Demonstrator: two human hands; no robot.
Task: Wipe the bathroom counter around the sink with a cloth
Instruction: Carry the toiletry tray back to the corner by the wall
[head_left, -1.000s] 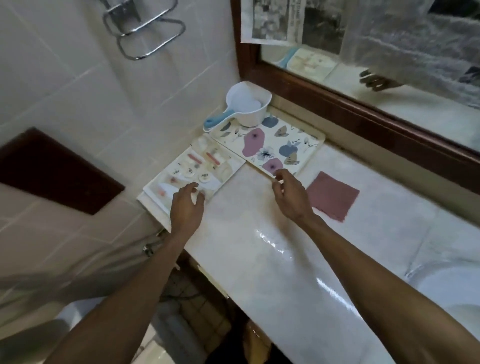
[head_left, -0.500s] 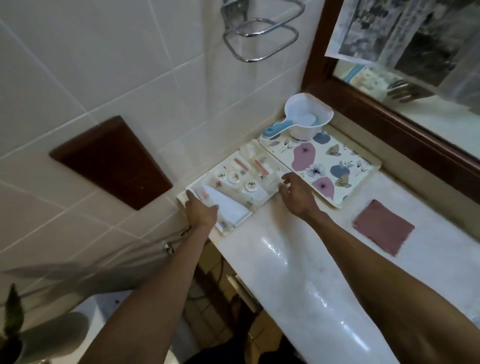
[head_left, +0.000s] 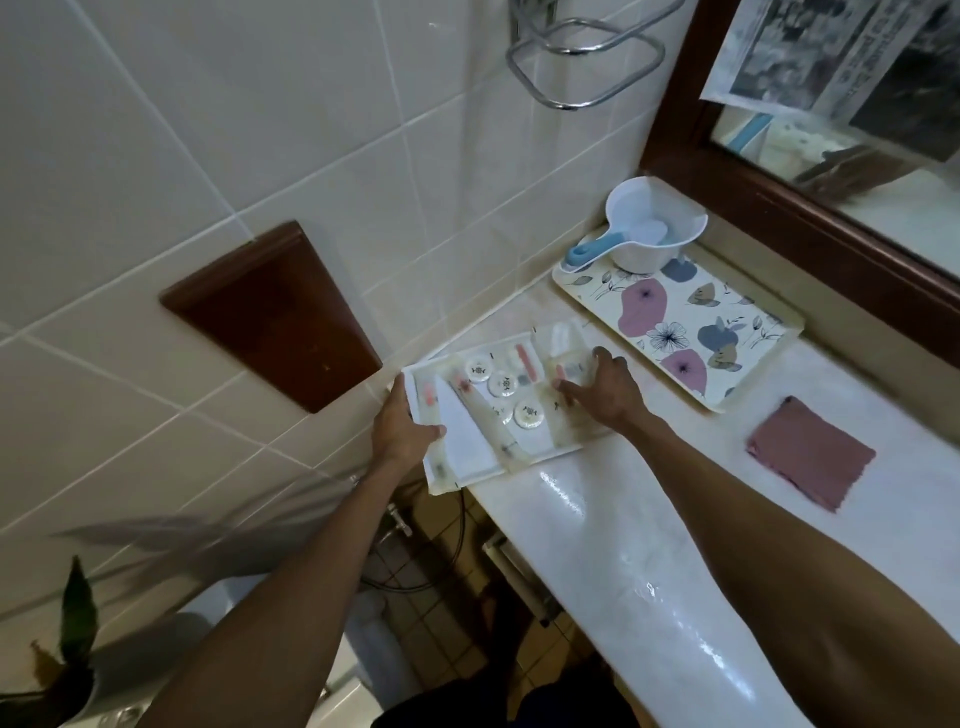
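Counter (head_left: 623, 545) material is pale, glossy marble, running from the tiled wall at its left end along the dark wooden mirror frame (head_left: 810, 228) at its rear edge.

A small cream rectangular plastic tray (head_left: 540, 452) sits at the left end of the counter, and its near-left corner projects past that end. It carries three round white lidded jars (head_left: 502, 385), several tubes and a white packet.

The left hand (head_left: 402, 434) grips the left edge of the small tray: the thumb lies on top of the rim and the fingers wrap below it. The right hand (head_left: 605, 389) rests on the right part of the same tray, fingers pointing left across the contents. Motion blur prevents confirming whether these fingers clamp the tray or only press on it.

A dusty-pink rectangular cloth (head_left: 810, 460) lies flat on the counter to the right of the right forearm, apart from both hands.

A larger cream tray with a pink and blue floral print (head_left: 727, 332) sits at the rear left corner of the counter, just beside the small tray. A white plastic scoop with a blue handle (head_left: 654, 228) stands on its far end.

A chrome towel ring (head_left: 587, 67) and a dark brown wooden panel (head_left: 275, 317) are fixed to the wall tiles. A newspaper sheet (head_left: 810, 57) covers part of the mirror.
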